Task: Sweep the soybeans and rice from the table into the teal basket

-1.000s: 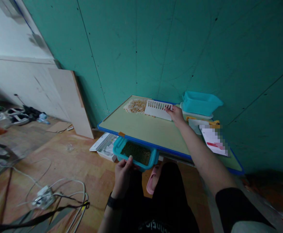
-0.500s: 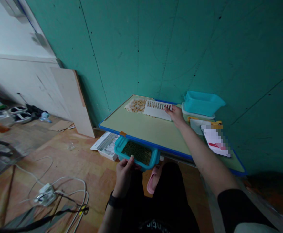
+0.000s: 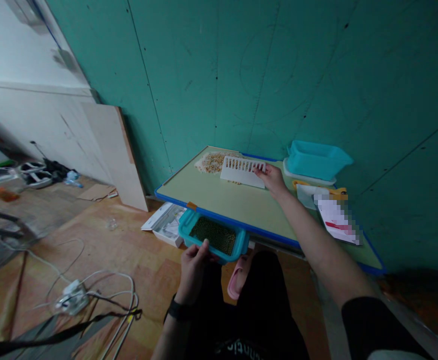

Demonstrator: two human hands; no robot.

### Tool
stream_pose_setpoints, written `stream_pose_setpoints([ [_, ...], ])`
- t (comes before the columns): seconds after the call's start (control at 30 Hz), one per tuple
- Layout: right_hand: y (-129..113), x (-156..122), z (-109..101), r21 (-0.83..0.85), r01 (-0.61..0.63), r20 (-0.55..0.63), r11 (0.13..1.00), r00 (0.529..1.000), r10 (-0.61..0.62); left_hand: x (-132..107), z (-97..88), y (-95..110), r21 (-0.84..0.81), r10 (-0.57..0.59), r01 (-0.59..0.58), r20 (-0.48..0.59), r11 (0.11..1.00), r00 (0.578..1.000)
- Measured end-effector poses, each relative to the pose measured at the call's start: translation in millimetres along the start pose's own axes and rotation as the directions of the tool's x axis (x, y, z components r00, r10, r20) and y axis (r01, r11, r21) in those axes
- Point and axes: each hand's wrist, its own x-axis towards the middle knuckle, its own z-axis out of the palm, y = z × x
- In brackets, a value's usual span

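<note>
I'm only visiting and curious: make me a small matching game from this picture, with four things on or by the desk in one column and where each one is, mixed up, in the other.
Things
1. white slotted panel
2. tub of green grains
3. pale grain heap
4. second teal tub

Places
A. far left corner of the table
B. held by the left hand just below the table's near edge
C. back right of the table, near the wall
D. on the tabletop, gripped at its end by the right hand

Pairs: 1-D, 2-B, 3-A, 4-C
</note>
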Motion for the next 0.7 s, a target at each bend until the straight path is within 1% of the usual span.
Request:
stream_pose_setpoints([
  [0.1,-1,-5,1,-0.026,0.008,0.013,1.000,1.000,-0.008,-2,1.6,2,-0.007,-0.003,0.003,0.010,1.000,1.000],
  [0.3,-4,-14,1,-0.082,0.008,-0.004,0.997,1.000,-0.008,0,3.5,8,-0.078,-0.023,0.019,-0.044,0.997,0.999],
  [0.43,-8,-19,-2,-0.144,-0.007,-0.013,0.990,1.000,0.005,3,4.4,13,-0.106,-0.033,0.027,-0.059,0.994,0.998],
  [0.57,-12,-31,-15,-0.189,-0.024,-0.060,0.982,0.998,0.013,4,5.4,14,-0.067,-0.032,0.029,-0.038,0.997,0.999],
  [0.7,-16,-50,-35,-0.150,-0.042,-0.103,0.988,0.994,0.027,4,7.6,14,-0.041,-0.024,0.022,-0.035,0.999,0.999],
])
